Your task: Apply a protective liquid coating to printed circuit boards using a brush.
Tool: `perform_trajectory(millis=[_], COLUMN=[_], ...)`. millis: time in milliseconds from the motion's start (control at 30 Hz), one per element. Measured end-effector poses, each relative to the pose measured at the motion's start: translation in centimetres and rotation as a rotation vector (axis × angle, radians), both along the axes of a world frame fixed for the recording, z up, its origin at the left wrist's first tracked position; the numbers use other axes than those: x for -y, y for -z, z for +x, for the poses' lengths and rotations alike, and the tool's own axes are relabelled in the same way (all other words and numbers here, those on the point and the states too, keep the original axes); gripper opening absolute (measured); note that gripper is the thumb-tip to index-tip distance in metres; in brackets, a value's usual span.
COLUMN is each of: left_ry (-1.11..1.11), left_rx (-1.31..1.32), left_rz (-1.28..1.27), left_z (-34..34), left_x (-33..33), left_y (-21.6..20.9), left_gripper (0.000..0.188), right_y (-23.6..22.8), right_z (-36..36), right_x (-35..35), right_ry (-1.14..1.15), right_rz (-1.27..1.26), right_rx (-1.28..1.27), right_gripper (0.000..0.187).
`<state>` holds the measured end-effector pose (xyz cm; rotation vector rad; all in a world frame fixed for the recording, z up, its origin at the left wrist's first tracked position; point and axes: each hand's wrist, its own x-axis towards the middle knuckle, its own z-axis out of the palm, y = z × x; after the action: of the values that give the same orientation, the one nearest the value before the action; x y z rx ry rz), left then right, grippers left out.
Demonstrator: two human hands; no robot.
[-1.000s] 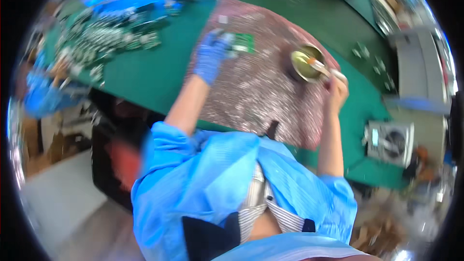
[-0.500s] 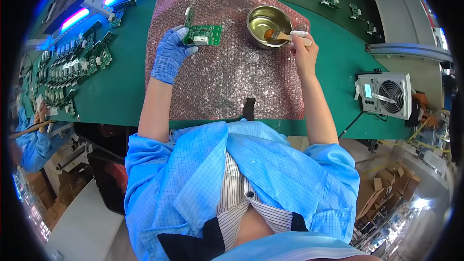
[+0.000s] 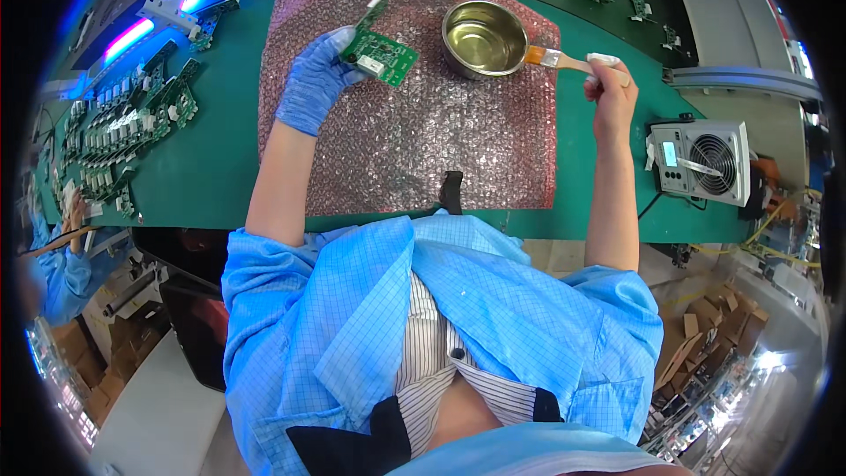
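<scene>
My left hand [image 3: 315,79], in a blue glove, grips a green circuit board [image 3: 384,56] by its left edge and holds it over the pink bubble wrap [image 3: 423,141]. A smaller upright board with a white connector joins it at that edge. My right hand [image 3: 612,92], its fingertips in white covers, pinches the wooden handle of a brush [image 3: 564,62]. The orange bristles point left, at the right rim of a round metal bowl [image 3: 483,70]. Yellowish liquid shows in the bowl, which stands on the bubble wrap.
Rows of circuit boards [image 3: 132,115] lie on the green table at the left, under lit tubes [image 3: 129,40]. Several boards [image 3: 641,7] sit at the far right. A white fan unit [image 3: 702,161] stands by the right edge. Another person's hand [image 3: 75,210] shows far left.
The brush has come out of the bowl and moved right with my right hand. My left hand has turned the circuit board so that it slants down to the right.
</scene>
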<state>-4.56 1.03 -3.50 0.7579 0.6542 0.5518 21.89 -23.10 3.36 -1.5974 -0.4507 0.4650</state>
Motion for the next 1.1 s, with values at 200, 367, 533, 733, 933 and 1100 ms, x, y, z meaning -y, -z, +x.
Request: perform_trajectory(millis=[200, 367, 533, 733, 933, 1100], left_ry=[0.247, 0.406, 0.468, 0.466, 0.332, 0.272], left_rx=[-0.018, -0.078, -0.099, -0.079, -0.049, -0.087], left_rz=[0.089, 0.181, 0.237, 0.296, 0.276, 0.287], left_z=[2.4, 3.0, 2.9, 2.7, 2.4, 2.2], left_x=[1.3, 1.9, 1.9, 1.5, 1.8, 1.9], left_y=[-1.1, -1.8, -1.8, -1.9, -1.8, -2.1], left_gripper=[0.037, 0.046, 0.044, 0.039, 0.037, 0.036], right_y=[-1.4, -2.5, -1.9, -1.7, -0.7, -1.5], right_z=[-2.3, -5.0, -5.3, -6.4, -7.0, -7.8], right_x=[-1.1, -2.8, -4.3, -4.7, -3.2, -3.6], right_ry=[-0.189, -0.629, -0.821, -0.763, -0.708, -0.601], right_rz=[0.083, 0.016, -0.023, -0.088, -0.146, -0.002], right_rx=[0.070, 0.231, 0.335, 0.216, 0.070, 0.075], right_gripper=[0.016, 0.022, 0.020, 0.023, 0.015, 0.016])
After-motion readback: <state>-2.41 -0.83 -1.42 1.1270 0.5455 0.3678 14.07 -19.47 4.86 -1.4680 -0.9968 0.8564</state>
